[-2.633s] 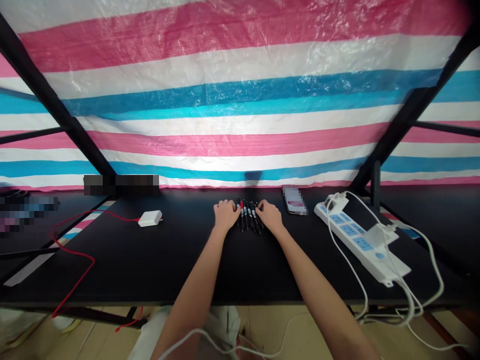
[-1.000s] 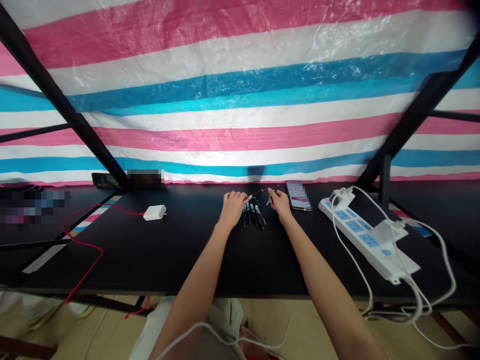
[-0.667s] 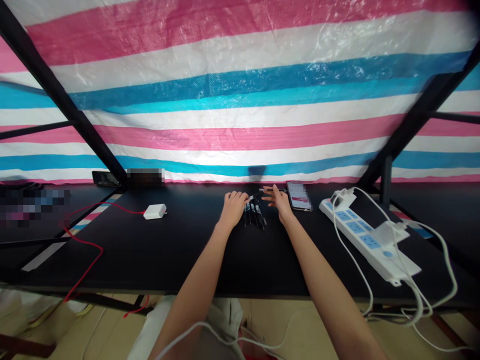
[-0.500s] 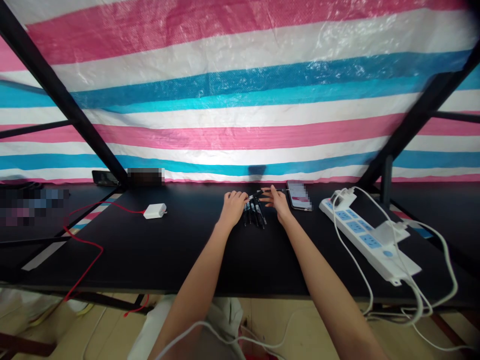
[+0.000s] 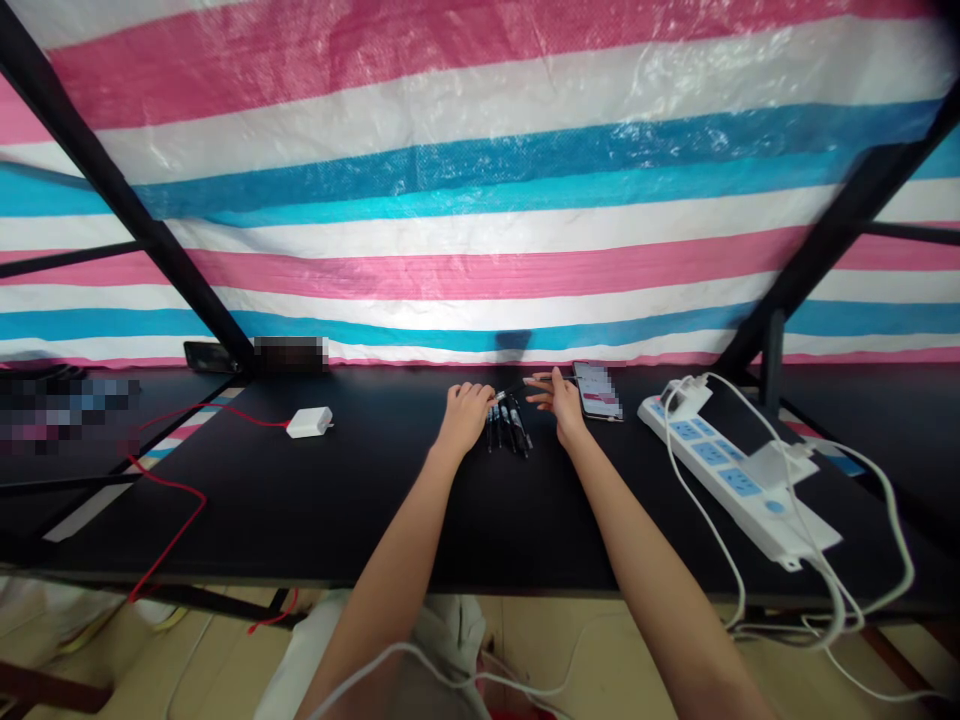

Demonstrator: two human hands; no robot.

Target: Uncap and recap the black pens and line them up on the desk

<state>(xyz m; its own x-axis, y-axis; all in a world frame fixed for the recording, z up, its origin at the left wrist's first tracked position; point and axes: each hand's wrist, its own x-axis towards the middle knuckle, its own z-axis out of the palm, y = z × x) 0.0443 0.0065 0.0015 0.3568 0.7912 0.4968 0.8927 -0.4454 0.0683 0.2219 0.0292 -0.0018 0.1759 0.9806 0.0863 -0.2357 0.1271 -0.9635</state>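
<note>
A pen (image 5: 512, 390) with a dark barrel and a pale section is gripped by my left hand (image 5: 469, 412), its far end pointing right toward my other hand. Just beneath it, several black pens (image 5: 514, 428) lie side by side on the black table (image 5: 517, 530), partly covered by my left fingers. My right hand (image 5: 561, 403) is right of the row, thumb and forefinger pinched around a thin dark piece, perhaps part of a pen. Its other fingers are spread. Close behind the right hand lies a phone (image 5: 598, 390) with a lit screen.
A white power strip (image 5: 720, 465) with plugs and looping white cables (image 5: 892, 500) occupies the right side. To the left are a white charger (image 5: 309, 422) and a red cable (image 5: 199, 492). Black frame bars (image 5: 150, 230) slope at both sides before a striped sheet (image 5: 480, 230).
My right hand has shifted slightly right, away from the pen in my left hand, taking the thin dark piece along. My left hand and the row of pens stay nearly still.
</note>
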